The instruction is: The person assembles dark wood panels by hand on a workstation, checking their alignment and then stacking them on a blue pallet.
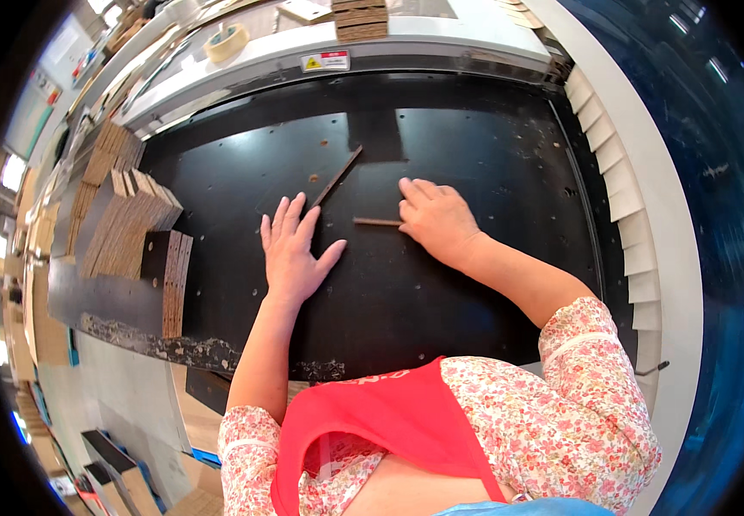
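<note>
My left hand point(293, 256) lies flat with its fingers spread on the black work surface point(372, 318). Close to its fingertips, a thin dark-brown strip point(339, 175) runs diagonally away to the right. A second thin brown strip point(375, 222) lies level between my hands, and its right end passes beneath my right hand point(437, 222). That hand is closed, fingers bent down and thumb against the strip. Whether these strips are loose pieces or edges of black-faced boards, I cannot tell.
Black-faced boards with brown edges point(135, 219) stand in stacks at the left. Beyond the surface runs a pale machine beam point(441, 33), with a tape roll point(227, 43) and small brown stack point(361, 19) on it. White overlapping flaps point(621, 185) line the right side.
</note>
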Motion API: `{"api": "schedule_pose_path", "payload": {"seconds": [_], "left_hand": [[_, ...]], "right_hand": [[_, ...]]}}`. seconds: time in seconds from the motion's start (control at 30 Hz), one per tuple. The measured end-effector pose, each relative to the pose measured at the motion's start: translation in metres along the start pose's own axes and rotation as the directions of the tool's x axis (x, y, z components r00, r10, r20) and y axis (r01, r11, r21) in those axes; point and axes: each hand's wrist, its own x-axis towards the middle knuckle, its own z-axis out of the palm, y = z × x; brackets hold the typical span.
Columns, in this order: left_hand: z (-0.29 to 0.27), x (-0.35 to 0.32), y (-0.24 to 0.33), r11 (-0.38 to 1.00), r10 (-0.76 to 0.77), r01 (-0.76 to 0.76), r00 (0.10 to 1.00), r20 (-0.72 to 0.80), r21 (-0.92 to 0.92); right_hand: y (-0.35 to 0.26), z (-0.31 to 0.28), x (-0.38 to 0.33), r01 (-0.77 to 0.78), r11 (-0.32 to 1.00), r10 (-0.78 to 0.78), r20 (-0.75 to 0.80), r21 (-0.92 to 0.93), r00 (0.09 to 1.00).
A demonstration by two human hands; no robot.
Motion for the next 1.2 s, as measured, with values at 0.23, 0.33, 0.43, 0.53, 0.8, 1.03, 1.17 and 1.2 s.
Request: {"api": "schedule_pose_path", "payload": {"seconds": [0.23,0.33,0.43,0.53,0.8,1.03,1.17,1.2], "left_hand": [[-0.009,-0.011,-0.012,0.995,-0.067,0.057,0.990,-0.125,-0.086],[0.000,-0.012,-0.018,0.990,-0.121,0.107,0.978,-0.168,-0.088],[0.000,-0.011,-0.017,0.990,-0.142,0.143,0.977,-0.156,-0.003],[-0.001,-0.010,-0.016,0.985,-0.171,0.172,0.976,-0.137,-0.007],[-0.002,-0.008,-0.014,0.982,-0.188,0.188,0.975,-0.118,-0.014],[-0.005,-0.010,-0.013,0.978,-0.208,0.209,0.973,-0.101,0.002],[-0.005,-0.009,-0.011,0.984,-0.177,0.179,0.977,-0.123,0.010],[-0.005,-0.011,-0.012,0.981,-0.188,0.194,0.975,-0.118,0.033]], "right_hand": [[0.088,-0.006,-0.055,-0.404,0.902,0.429,0.221,-0.154,0.876],[0.137,-0.004,-0.058,-0.548,0.799,0.601,0.297,-0.248,0.742],[0.184,0.011,-0.056,-0.584,0.768,0.640,0.280,-0.264,0.715],[0.218,0.028,-0.053,-0.554,0.804,0.591,0.189,-0.216,0.784],[0.290,0.074,-0.028,-0.574,0.813,0.566,-0.094,-0.099,0.819],[0.354,0.097,-0.014,-0.784,0.606,0.792,-0.008,0.132,0.611],[0.373,0.105,-0.029,-0.768,0.640,0.767,-0.039,0.002,0.640],[0.366,0.110,-0.020,-0.772,0.635,0.772,-0.019,0.019,0.635]]}}
